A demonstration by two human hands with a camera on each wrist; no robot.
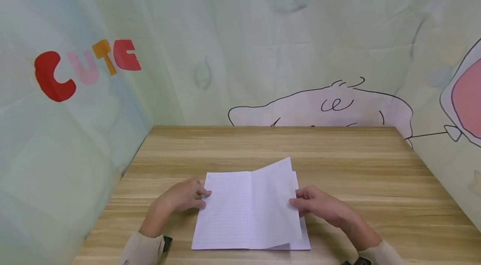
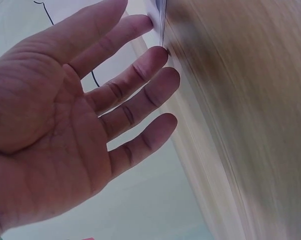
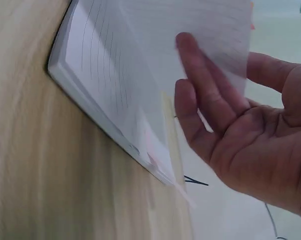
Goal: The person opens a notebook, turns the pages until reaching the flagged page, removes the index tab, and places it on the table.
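Note:
An open notebook (image 1: 223, 210) with faintly ruled pages lies on the wooden table. Its right-hand page (image 1: 276, 206) is lifted off the stack, with the top corner raised. My right hand (image 1: 319, 204) pinches the outer edge of that page between thumb and fingers; the right wrist view shows the fingers behind the lifted sheet (image 3: 215, 30) and ruled lines on the page below. At the notebook's left edge, my left hand (image 1: 184, 195) touches the margin with its fingertips. In the left wrist view its fingers (image 2: 155, 90) are spread and relaxed, close to the page edges.
The wooden table (image 1: 263, 144) extends behind and to both sides of the notebook. Printed fabric (image 1: 240, 48) with cartoon drawings and coloured letters hangs along the table's back and sides. A dark band (image 1: 167, 243) sits at the left sleeve.

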